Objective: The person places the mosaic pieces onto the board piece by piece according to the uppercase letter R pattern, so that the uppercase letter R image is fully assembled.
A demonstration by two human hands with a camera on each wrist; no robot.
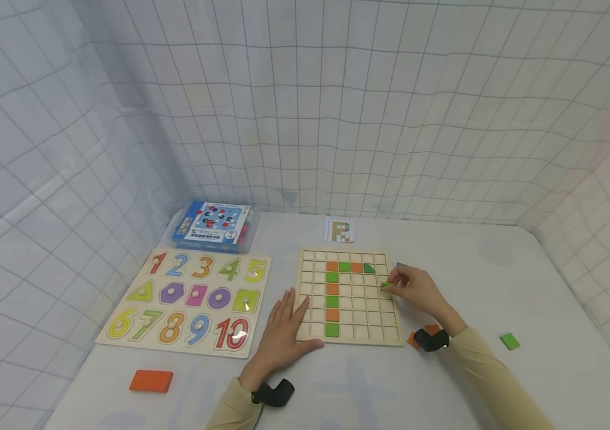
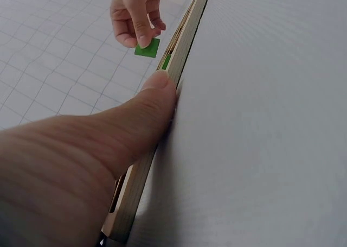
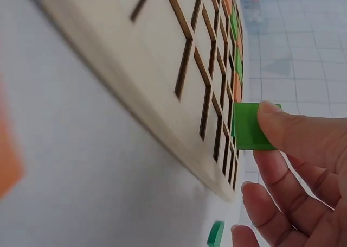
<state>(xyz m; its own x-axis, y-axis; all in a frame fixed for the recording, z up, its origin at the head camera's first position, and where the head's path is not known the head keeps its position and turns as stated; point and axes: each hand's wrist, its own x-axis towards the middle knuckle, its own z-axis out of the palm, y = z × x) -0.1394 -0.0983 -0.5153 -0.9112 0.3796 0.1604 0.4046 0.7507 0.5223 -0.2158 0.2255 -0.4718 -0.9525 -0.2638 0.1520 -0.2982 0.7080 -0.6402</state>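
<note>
Between thumb and fingers my right hand (image 1: 414,289) pinches a green square tile (image 3: 250,126), held just over the right side of the wooden grid board (image 1: 358,340). On that board, orange and green square tiles form a column, and a short row runs right from its top, ending in a dark green rounded tile (image 1: 369,269). My left hand (image 1: 283,331) rests with spread fingers on the board's lower left corner, the thumb (image 2: 154,97) against its near edge. Close beyond my right hand lies another dark green tile (image 3: 216,234), mostly hidden in the head view.
A number-and-shape puzzle board (image 1: 175,306) lies at left, with a blue boxed set (image 1: 213,227) behind it. A small pattern card (image 1: 339,230) lies beyond the grid. An orange block (image 1: 151,381) is front left; orange tiles (image 1: 413,340) and a green tile (image 1: 509,341) lie at right.
</note>
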